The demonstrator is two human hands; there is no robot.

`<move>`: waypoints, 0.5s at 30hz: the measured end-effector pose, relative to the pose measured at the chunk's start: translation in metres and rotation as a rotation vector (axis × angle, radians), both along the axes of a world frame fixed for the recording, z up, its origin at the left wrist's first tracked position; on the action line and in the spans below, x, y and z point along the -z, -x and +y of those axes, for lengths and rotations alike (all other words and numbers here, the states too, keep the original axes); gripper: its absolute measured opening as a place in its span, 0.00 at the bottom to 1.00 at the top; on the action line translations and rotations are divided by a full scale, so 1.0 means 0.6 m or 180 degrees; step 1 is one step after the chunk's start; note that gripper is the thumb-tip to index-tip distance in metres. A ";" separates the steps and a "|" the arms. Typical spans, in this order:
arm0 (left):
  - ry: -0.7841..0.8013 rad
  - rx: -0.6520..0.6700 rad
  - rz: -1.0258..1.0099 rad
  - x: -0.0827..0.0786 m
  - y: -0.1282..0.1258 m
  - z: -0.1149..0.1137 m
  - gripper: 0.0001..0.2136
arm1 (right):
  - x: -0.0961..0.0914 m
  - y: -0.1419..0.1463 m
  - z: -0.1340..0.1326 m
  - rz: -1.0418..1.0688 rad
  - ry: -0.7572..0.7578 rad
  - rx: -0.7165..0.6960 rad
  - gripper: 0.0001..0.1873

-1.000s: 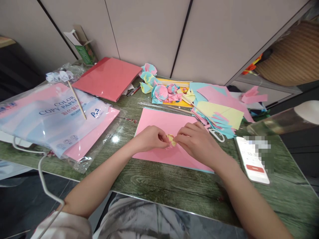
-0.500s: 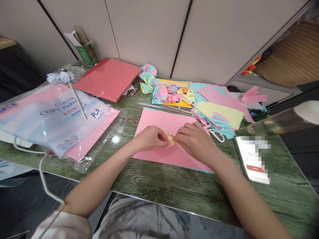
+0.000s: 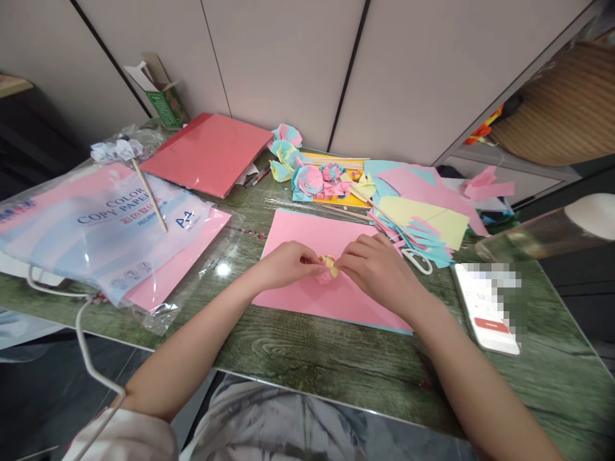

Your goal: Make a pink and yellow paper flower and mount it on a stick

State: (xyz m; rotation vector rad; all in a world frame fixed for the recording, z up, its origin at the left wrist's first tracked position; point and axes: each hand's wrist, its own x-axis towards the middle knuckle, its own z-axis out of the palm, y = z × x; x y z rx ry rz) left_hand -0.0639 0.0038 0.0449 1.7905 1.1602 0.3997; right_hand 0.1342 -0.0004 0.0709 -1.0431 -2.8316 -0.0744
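Observation:
A small folded paper piece (image 3: 328, 267), yellow and pink, sits between my two hands. My left hand (image 3: 283, 266) pinches its left side with closed fingers. My right hand (image 3: 377, 269) pinches its right side, fingers curled over it. Both hands rest over a pink paper sheet (image 3: 307, 234) lying on the green wood-grain table (image 3: 307, 358).
A pack of coloured copy paper (image 3: 100, 224) with a wooden stick (image 3: 148, 194) on it lies at left, a red folder (image 3: 209, 150) behind. Paper flowers (image 3: 307, 176), cut coloured sheets (image 3: 423, 211), white scissors (image 3: 417, 259) and a phone (image 3: 485, 304) lie at right.
My hands have shifted very slightly on the small paper piece, working it between the fingertips. Nothing else has moved.

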 end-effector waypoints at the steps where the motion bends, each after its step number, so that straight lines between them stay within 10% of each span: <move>1: -0.0023 0.0016 0.0024 0.000 0.001 0.001 0.14 | 0.000 -0.001 0.000 0.0007 0.0011 0.0004 0.08; 15: -0.0236 -0.0130 0.0050 0.000 0.006 0.006 0.08 | -0.002 -0.006 0.003 -0.0035 0.0107 0.0061 0.08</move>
